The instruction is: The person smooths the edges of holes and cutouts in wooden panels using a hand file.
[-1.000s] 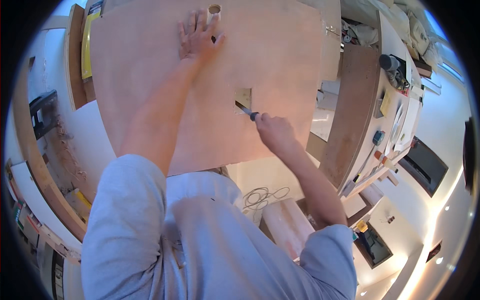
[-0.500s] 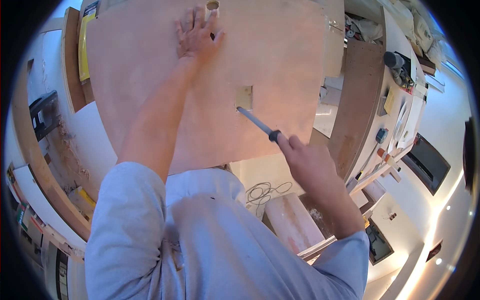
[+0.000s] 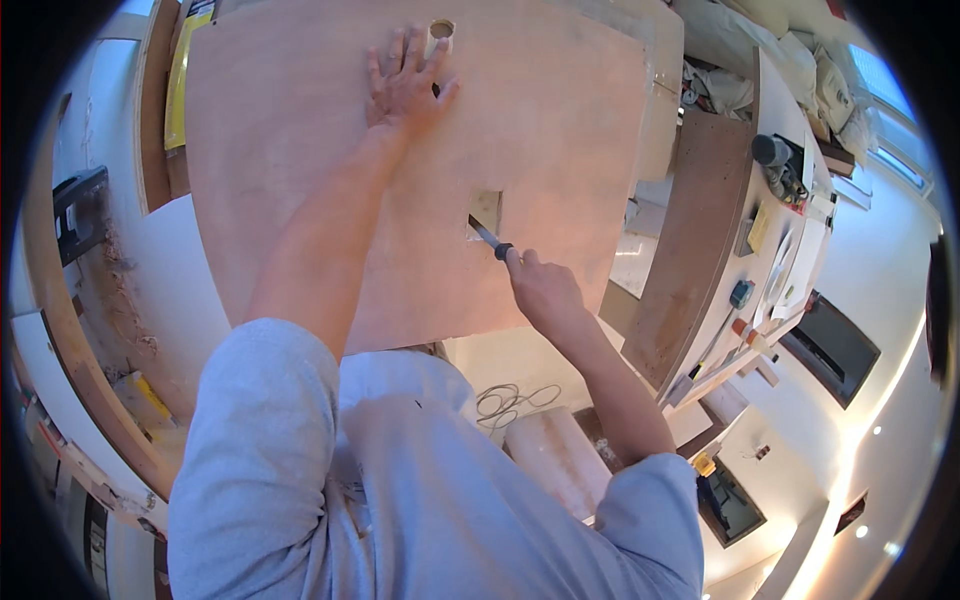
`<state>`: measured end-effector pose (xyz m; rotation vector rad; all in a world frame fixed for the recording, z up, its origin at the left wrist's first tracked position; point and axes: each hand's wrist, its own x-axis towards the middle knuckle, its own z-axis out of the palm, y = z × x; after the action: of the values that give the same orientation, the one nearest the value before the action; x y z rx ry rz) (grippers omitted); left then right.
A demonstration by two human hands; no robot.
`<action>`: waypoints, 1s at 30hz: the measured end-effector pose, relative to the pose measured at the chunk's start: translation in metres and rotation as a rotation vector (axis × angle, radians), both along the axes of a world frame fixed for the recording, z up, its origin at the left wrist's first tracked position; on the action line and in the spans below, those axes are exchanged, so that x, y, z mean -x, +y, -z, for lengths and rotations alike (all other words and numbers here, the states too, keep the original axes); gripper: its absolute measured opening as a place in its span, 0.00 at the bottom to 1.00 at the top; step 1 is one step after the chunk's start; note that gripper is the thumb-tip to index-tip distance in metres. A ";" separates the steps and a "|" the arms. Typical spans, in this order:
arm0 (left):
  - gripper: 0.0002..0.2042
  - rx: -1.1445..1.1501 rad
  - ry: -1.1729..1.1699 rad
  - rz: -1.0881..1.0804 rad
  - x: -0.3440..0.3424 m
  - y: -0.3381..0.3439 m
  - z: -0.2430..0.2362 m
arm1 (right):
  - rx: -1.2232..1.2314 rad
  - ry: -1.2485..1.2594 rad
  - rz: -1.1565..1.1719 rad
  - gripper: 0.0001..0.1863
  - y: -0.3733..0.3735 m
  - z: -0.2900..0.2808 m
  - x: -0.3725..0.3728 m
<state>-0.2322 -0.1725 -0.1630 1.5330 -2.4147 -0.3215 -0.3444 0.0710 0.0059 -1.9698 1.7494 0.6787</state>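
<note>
My left hand (image 3: 405,90) lies flat with its fingers spread on a large pinkish board (image 3: 300,120), near the top. A round hole (image 3: 441,31) is just beyond its fingertips, and a smaller dark hole shows by the thumb. My right hand (image 3: 543,290) is wrapped round the dark handle of a long, narrow grey file (image 3: 487,234). The far part of the file reaches into the lower left of a rectangular cutout (image 3: 487,207) in the board. Its tip is hidden in the opening.
At the right, a long bench (image 3: 690,240) carries several tools and papers, including a small teal tool (image 3: 741,293). A coiled cable (image 3: 515,402) lies on the floor below the board. A black tool case (image 3: 82,215) and a yellow item (image 3: 180,95) are at the left.
My right hand has pushed the file forward and left, so more of it is inside the cutout. My left hand stays flat on the board. The whole view has shifted slightly.
</note>
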 end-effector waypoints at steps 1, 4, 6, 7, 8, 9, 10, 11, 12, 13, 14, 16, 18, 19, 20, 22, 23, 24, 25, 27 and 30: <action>0.31 0.003 0.020 0.007 0.002 0.000 0.002 | -0.040 0.060 -0.009 0.08 -0.003 0.012 0.003; 0.30 0.008 0.014 -0.006 -0.012 0.001 0.003 | -0.222 0.019 0.203 0.17 -0.024 -0.013 0.027; 0.30 0.025 -0.002 -0.028 -0.019 -0.003 0.001 | -0.225 0.029 0.235 0.18 -0.041 -0.053 0.030; 0.30 0.020 -0.019 -0.023 -0.019 -0.003 0.000 | -0.226 0.046 0.280 0.19 -0.046 -0.071 0.029; 0.30 0.017 -0.043 -0.021 -0.021 -0.003 -0.001 | -0.226 0.041 0.272 0.19 -0.046 -0.081 0.026; 0.30 0.013 -0.037 -0.017 -0.017 -0.001 -0.008 | -0.110 0.097 0.154 0.21 -0.043 -0.090 0.025; 0.30 -0.004 -0.058 -0.011 -0.012 0.002 -0.014 | 0.005 0.152 0.035 0.23 -0.040 -0.097 0.024; 0.30 -0.020 -0.082 -0.006 -0.010 0.003 -0.021 | 0.003 0.154 0.037 0.23 -0.040 -0.102 0.023; 0.30 -0.022 -0.080 -0.003 -0.009 0.003 -0.023 | 0.070 0.185 -0.086 0.24 -0.039 -0.105 0.023; 0.30 -0.035 -0.109 -0.005 -0.008 0.004 -0.025 | 0.138 0.214 -0.209 0.25 -0.038 -0.109 0.022; 0.30 -0.046 -0.142 -0.012 -0.009 0.003 -0.025 | 0.139 0.211 -0.211 0.25 -0.036 -0.111 0.022; 0.30 -0.036 -0.151 -0.020 -0.012 0.002 -0.025 | 0.053 0.171 -0.272 0.25 -0.033 -0.116 0.026; 0.30 -0.028 -0.149 -0.020 -0.012 0.002 -0.025 | 0.011 0.148 -0.255 0.25 -0.035 -0.117 0.030; 0.30 -0.028 -0.141 -0.020 -0.015 0.003 -0.024 | -0.029 0.123 -0.240 0.25 -0.037 -0.117 0.031; 0.30 -0.026 -0.126 -0.018 -0.012 0.003 -0.027 | -0.029 0.132 -0.237 0.25 -0.040 -0.115 0.031; 0.30 -0.052 -0.138 -0.007 -0.005 0.005 -0.032 | -0.126 0.222 -0.130 0.19 -0.047 -0.111 0.028; 0.30 -0.077 -0.168 -0.009 -0.008 0.005 -0.036 | -0.122 0.221 -0.134 0.19 -0.049 -0.111 0.030; 0.30 -0.075 -0.169 -0.013 -0.010 0.003 -0.029 | -0.026 0.170 -0.246 0.18 -0.051 -0.112 0.034; 0.30 -0.035 -0.101 -0.016 -0.012 0.001 -0.016 | 0.071 0.117 -0.356 0.18 -0.052 -0.112 0.037; 0.30 0.001 -0.034 -0.014 -0.015 0.000 -0.009 | 0.095 0.131 -0.382 0.19 -0.063 -0.110 0.043; 0.30 -0.001 -0.053 -0.028 -0.012 0.000 -0.012 | 0.038 0.186 -0.403 0.21 -0.069 -0.118 0.047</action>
<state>-0.2204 -0.1725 -0.1512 1.5942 -2.4307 -0.2791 -0.3909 0.0018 0.1237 -2.3807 1.4790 0.9940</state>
